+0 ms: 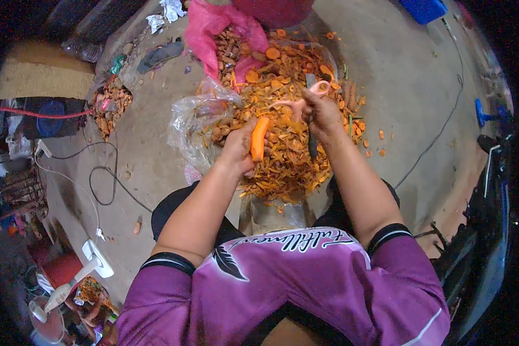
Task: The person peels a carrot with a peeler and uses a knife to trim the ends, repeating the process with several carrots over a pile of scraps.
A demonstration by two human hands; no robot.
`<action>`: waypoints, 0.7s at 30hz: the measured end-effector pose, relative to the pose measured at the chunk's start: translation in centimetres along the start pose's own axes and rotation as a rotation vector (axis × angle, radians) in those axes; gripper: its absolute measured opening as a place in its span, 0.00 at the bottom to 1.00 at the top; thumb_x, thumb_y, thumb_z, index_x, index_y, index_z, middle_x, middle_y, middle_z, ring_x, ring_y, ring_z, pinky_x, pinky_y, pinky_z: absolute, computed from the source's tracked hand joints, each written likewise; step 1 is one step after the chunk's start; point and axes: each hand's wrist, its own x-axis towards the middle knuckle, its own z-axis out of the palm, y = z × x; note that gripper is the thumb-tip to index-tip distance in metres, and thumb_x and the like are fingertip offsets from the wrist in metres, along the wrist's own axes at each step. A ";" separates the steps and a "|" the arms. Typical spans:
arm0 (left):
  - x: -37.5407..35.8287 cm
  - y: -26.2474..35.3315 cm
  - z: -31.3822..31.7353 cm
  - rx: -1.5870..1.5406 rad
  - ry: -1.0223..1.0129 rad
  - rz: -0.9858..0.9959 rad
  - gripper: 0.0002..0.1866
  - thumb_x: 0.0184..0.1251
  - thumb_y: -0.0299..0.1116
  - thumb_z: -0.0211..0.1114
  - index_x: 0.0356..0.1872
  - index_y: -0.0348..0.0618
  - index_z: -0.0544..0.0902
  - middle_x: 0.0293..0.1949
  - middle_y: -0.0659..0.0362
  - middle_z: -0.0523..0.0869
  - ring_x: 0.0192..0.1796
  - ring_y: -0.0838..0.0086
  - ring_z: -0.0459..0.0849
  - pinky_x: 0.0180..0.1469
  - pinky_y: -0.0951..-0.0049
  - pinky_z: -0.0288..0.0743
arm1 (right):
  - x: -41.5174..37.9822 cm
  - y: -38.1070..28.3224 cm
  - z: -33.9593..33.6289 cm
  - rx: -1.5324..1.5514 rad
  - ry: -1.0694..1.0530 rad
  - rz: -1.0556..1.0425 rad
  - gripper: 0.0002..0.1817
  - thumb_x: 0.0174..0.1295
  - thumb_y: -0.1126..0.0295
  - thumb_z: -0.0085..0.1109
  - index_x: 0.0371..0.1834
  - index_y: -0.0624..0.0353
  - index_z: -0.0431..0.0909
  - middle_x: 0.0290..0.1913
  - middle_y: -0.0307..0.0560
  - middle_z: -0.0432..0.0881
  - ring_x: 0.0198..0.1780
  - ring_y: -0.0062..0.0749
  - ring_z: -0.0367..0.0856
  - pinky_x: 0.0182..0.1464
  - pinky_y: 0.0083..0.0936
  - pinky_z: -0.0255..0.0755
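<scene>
My left hand (240,146) is closed around a peeled orange carrot (259,140), its cut upper end pointing away from me. In my right hand (324,115) is a pink peeler (291,106), its looped handle end sticking out above the fingers. The same hand also grips what looks like a knife (312,145): a dark handle shows below the fist and a grey blade above it. Both hands are over a broad heap of carrot peelings (288,155) mixed with round carrot slices. The peeler and carrot are apart.
A pink mesh sack (205,34) of unpeeled carrots opens onto the heap. Clear plastic (190,124) lies to its left. More carrots (111,106) are piled farther left. A red tub (274,8) stands beyond; a cable (444,138) crosses the floor at right.
</scene>
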 end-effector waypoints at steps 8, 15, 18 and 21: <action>0.0 0.0 0.7 0.025 0.044 -0.006 0.16 0.62 0.44 0.45 0.39 0.42 0.70 0.24 0.59 0.75 0.20 0.77 0.74 0.17 0.79 0.70 | -2.8 1.7 2.4 -0.100 -0.383 0.185 0.06 0.51 0.69 0.56 0.26 0.56 0.69 0.17 0.34 0.71 0.15 0.16 0.65 0.16 0.11 0.57; -0.2 -0.2 1.2 0.051 0.071 0.021 0.17 0.59 0.45 0.51 0.37 0.41 0.71 0.23 0.59 0.74 0.20 0.75 0.74 0.19 0.79 0.71 | 0.9 0.5 -0.6 -0.014 0.188 -0.056 0.06 0.54 0.70 0.52 0.29 0.55 0.65 0.16 0.34 0.66 0.15 0.18 0.62 0.18 0.17 0.59; -0.6 0.4 2.1 0.067 0.134 0.059 0.16 0.60 0.44 0.50 0.38 0.40 0.71 0.25 0.59 0.75 0.20 0.75 0.73 0.19 0.79 0.71 | 0.0 0.0 0.6 0.023 0.086 -0.033 0.06 0.54 0.70 0.52 0.28 0.55 0.66 0.16 0.34 0.65 0.15 0.18 0.62 0.17 0.17 0.58; -0.6 0.3 1.9 0.048 0.145 0.068 0.16 0.61 0.43 0.48 0.38 0.40 0.71 0.26 0.59 0.75 0.20 0.75 0.73 0.19 0.80 0.70 | -1.4 0.3 1.6 0.029 -0.156 0.080 0.06 0.53 0.69 0.53 0.29 0.56 0.66 0.18 0.34 0.68 0.14 0.16 0.63 0.16 0.14 0.56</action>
